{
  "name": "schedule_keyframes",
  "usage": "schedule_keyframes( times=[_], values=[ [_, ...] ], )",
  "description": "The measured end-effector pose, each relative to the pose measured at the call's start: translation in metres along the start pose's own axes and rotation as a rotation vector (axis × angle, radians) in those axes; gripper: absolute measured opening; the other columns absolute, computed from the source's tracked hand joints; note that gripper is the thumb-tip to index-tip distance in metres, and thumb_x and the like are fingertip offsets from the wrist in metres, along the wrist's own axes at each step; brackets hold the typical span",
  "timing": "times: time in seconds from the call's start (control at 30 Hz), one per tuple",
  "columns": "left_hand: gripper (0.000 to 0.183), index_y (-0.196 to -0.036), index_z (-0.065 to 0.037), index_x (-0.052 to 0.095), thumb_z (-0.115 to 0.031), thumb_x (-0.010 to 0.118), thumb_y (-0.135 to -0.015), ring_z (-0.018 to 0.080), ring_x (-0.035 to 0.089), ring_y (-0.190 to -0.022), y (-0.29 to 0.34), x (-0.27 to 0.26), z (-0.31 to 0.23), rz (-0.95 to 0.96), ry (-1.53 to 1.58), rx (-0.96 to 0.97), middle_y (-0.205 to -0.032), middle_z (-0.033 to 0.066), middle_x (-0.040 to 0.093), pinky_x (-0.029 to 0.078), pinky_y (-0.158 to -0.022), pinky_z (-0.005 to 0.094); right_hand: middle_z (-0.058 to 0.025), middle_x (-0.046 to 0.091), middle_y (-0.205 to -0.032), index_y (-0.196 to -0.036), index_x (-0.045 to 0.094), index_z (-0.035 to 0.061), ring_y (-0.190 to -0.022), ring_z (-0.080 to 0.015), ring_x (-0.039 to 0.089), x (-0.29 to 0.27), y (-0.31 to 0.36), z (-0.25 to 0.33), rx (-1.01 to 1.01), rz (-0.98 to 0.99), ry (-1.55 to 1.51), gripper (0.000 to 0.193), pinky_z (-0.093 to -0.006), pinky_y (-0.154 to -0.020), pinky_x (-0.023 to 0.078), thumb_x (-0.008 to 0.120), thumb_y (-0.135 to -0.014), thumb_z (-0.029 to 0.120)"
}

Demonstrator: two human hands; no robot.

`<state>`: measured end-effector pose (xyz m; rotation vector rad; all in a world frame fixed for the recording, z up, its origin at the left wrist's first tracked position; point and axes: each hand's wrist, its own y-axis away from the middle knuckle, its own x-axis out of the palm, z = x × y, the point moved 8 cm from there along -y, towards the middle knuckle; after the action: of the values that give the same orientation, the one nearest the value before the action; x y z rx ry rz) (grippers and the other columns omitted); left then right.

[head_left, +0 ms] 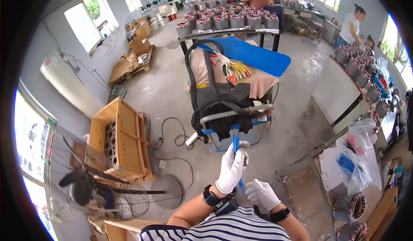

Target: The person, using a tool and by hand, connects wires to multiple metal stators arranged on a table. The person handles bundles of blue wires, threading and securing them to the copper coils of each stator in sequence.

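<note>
My left hand [230, 172], in a white glove, is closed around a bundle of thin blue strips [236, 141]. The bundle stands upright, and its upper ends show above the thumb. Its lower ends hang below the fist. Close by on the right is my right hand [261, 194], also gloved, with its fingers loosely bent and slightly apart. I see nothing held in it, and it is apart from the bundle. Just beyond the hands stands a cart [236, 112] with a grey bar handle and black padding. Bundled wires with yellow and red ends [235, 70] lie on its top.
A blue board [254, 54] rests across the cart. To my left are a standing fan [103, 189] and an open wooden crate [122, 131]; cables [172, 127] trail over the floor. On the right, a table carries a plastic bag [359, 159] and motor stators [357, 206]. People work farther back.
</note>
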<state>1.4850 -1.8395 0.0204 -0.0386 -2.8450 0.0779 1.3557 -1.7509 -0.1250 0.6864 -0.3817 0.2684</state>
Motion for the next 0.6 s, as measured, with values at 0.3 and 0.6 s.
schedule_keyframes(
  times=[0.3,0.6],
  values=[
    [0.019,-0.102,-0.003,0.057,-0.016,0.047,-0.094,0.0050,0.044,-0.062,-0.107,0.033,0.071,0.239,-0.377,-0.071,-0.068,-0.0046,0.049,0.039,-0.059,0.0210,-0.0126,0.062,-0.079,-0.100,0.056,-0.0021,-0.066,-0.0218,0.061,-0.127,-0.015,0.029,0.003,-0.357,-0.285,0.034,-0.0305,-0.059,0.050,0.045,-0.097,0.031],
    [0.018,-0.104,-0.005,0.057,-0.018,0.046,-0.098,0.0028,0.041,-0.061,-0.210,0.193,0.106,0.464,-0.202,-0.122,-0.067,-0.0055,0.046,0.036,-0.054,0.0204,-0.0101,0.061,-0.076,-0.097,0.057,-0.0012,-0.063,-0.0172,0.058,-0.204,-0.041,0.154,-0.146,-0.546,-0.374,0.033,-0.0280,-0.057,0.048,0.047,-0.096,0.031]
  ],
)
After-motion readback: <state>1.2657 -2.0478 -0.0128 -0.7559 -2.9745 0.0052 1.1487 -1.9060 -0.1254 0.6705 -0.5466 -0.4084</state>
